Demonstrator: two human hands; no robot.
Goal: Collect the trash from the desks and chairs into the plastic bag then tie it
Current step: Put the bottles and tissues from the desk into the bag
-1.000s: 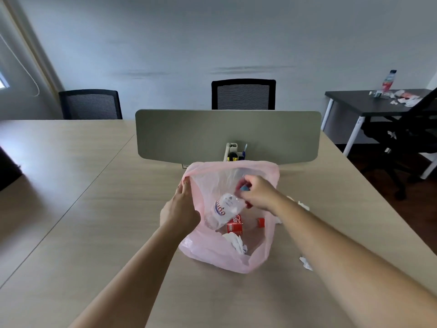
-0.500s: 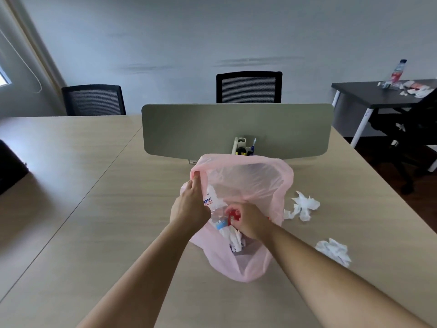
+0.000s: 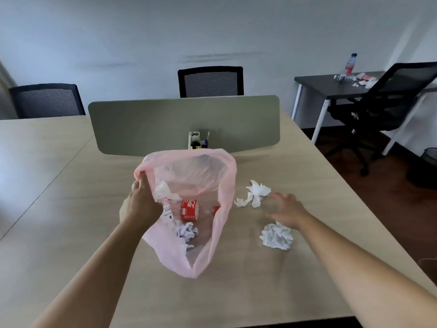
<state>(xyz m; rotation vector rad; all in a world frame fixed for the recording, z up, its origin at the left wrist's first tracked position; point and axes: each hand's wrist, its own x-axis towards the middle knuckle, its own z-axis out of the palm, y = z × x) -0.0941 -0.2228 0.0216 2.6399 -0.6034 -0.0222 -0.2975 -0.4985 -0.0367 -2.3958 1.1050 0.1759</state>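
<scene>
Bag (image 3: 170,254), one, pink, two tissue wads (image 3: 276,236) on desk (image 3: 71,209)

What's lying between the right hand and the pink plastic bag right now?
A crumpled white tissue in torn pieces lies on the beige wooden desk between the right hand and the pink plastic bag, seen in the head view.

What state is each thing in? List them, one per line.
Bag: mouth open, untied.
Left hand: grips the bag's rim.
Right hand: open, empty, above the desk.
Cola bottle: lying inside the bag.
Near tissue: crumpled, on the desk, outside the bag.
Far tissue: crumpled, on the desk, outside the bag.
</scene>
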